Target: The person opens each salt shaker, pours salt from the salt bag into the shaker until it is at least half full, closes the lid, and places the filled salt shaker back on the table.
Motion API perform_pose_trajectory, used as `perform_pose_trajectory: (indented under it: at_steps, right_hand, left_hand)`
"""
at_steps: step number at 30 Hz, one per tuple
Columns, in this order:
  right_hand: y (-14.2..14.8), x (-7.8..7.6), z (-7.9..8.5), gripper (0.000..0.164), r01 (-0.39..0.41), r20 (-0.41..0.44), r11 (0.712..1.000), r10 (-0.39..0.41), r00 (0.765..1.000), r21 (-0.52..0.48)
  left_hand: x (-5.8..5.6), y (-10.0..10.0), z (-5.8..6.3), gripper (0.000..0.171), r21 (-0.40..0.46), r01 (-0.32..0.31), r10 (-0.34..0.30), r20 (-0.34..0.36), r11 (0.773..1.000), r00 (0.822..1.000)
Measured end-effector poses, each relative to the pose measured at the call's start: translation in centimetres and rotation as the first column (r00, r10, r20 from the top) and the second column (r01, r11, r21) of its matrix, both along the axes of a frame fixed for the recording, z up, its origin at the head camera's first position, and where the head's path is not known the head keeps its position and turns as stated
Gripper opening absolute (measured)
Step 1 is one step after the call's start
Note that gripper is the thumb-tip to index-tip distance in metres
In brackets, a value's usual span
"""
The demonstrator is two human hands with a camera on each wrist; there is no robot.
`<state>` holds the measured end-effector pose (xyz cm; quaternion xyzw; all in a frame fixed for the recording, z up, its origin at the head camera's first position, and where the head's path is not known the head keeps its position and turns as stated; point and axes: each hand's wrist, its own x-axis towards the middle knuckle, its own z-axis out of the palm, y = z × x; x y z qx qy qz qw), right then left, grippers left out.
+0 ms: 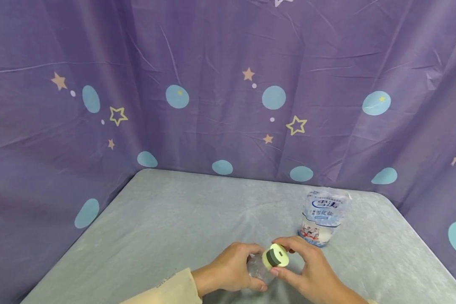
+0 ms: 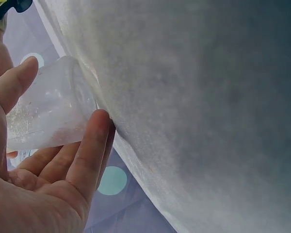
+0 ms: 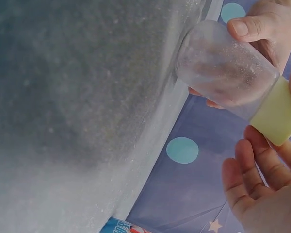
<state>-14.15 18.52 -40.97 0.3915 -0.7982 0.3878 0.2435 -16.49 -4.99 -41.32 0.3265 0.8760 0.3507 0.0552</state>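
Note:
A clear seasoning jar point(image 1: 257, 267) with a pale yellow lid point(image 1: 280, 255) is tilted low over the table, its lid toward the right. A dark flip tab shows on the lid in the head view. My left hand point(image 1: 232, 267) grips the jar's body, thumb on one side and fingers on the other. On the lid, my right hand point(image 1: 308, 270) pinches the rim between thumb and fingers. White specks cling inside the clear wall point(image 3: 228, 68) in the right wrist view. Whether the jar's base touches the table, I cannot tell.
Behind my right hand stands an upright blue-and-white pouch point(image 1: 324, 213) with Chinese lettering. A pale grey cloth covers the table point(image 1: 167, 219). Purple curtains point(image 1: 220, 63) with stars and blue spots hang around its back and sides.

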Motion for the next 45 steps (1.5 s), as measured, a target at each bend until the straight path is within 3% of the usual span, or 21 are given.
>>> perform_pose_trajectory:
  at_steps: [7, 19, 25, 31, 40, 45]
  right_hand:
    - [0.3, 0.1, 0.3, 0.056, -0.043, 0.038, 0.998, 0.041, 0.998, 0.035]
    - [0.7, 0.0, 0.7, 0.066, -0.131, 0.068, 0.987, 0.125, 0.99, 0.094]
    - [0.4, 0.2, 0.6, 0.066, 0.005, 0.04, 0.998, -0.008, 0.999, 0.07]
    - [0.0, 0.3, 0.5, 0.049, 0.113, 0.058, 0.992, -0.116, 0.992, 0.058]
    - [-0.5, 0.4, 0.8, 0.035, 0.147, 0.087, 0.987, -0.152, 0.984, 0.065]
    - [-0.6, 0.4, 0.8, 0.034, 0.132, 0.058, 0.99, -0.135, 0.989, 0.057]
  left_hand:
    - [-0.1, 0.0, 0.1, 0.056, 0.026, 0.026, -0.027, 0.063, 0.999, 0.998]
    - [0.0, 0.0, 0.2, 0.056, 0.04, 0.029, -0.032, 0.088, 0.999, 0.996]
    - [0.1, 0.0, 0.1, 0.052, 0.037, 0.028, -0.029, 0.024, 0.999, 0.999]
    - [0.3, 0.1, 0.1, 0.052, 0.041, 0.019, -0.019, 0.001, 0.999, 1.0]
    - [0.2, 0.1, 0.1, 0.053, 0.047, 0.024, -0.025, 0.017, 0.999, 1.0]
    - [0.2, 0.2, 0.1, 0.053, 0.036, 0.019, -0.019, -0.003, 0.999, 1.0]
